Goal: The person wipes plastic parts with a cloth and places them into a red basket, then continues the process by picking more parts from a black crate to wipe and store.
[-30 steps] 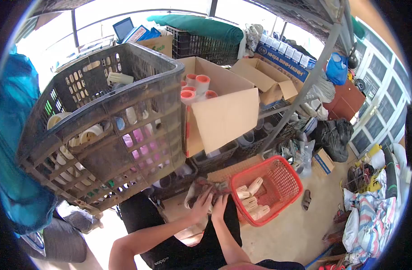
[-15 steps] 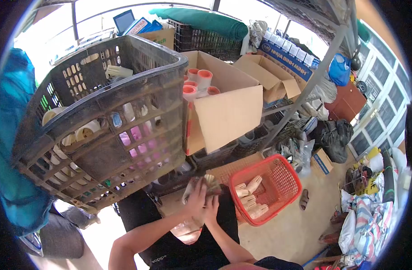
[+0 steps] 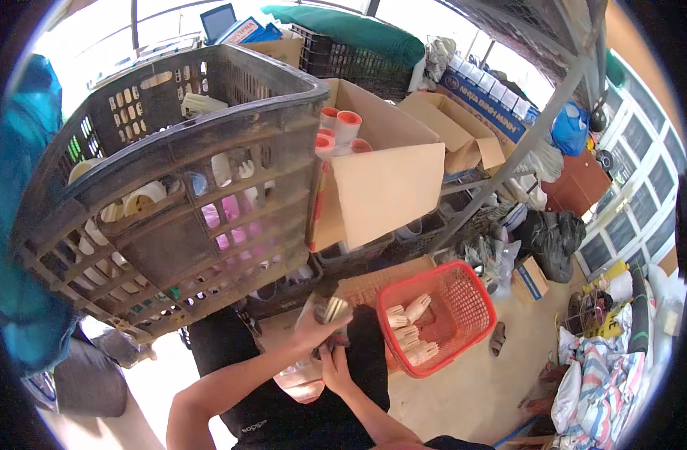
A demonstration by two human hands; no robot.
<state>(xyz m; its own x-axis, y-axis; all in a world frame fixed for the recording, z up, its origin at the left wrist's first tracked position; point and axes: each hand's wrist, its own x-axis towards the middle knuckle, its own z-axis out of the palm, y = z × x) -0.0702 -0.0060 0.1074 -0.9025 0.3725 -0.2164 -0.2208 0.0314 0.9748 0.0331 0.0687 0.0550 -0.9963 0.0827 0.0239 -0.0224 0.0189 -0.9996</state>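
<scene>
Over my lap, my left hand (image 3: 313, 332) is closed around a cream ribbed plastic piece (image 3: 333, 309), whose finned end points up and away from me. Dark, blurred material lies about that piece; I cannot make out what it is. My right hand (image 3: 334, 365) is just below, its fingertips pinched against the underside of the held bundle. Under my wrists, a pale, shiny pinkish-white thing (image 3: 302, 384) rests between my thighs. To the right stands a red plastic basket (image 3: 482, 289) containing several similar cream ribbed pieces (image 3: 413, 330), laid at its left side.
A large black crate (image 3: 163, 247) with plastic parts looms at left. Beside it, an open cardboard box (image 3: 388, 191) holds orange-rimmed white tubes (image 3: 348, 127). A slanted metal post (image 3: 531, 135) rises behind the basket. A sandal (image 3: 497, 339) and striped sacks (image 3: 598, 397) lie on the right.
My left hand has shifted slightly left around the ribbed piece, and my right hand has slid lower, from its side to beneath it. The whole view has tilted a little.
</scene>
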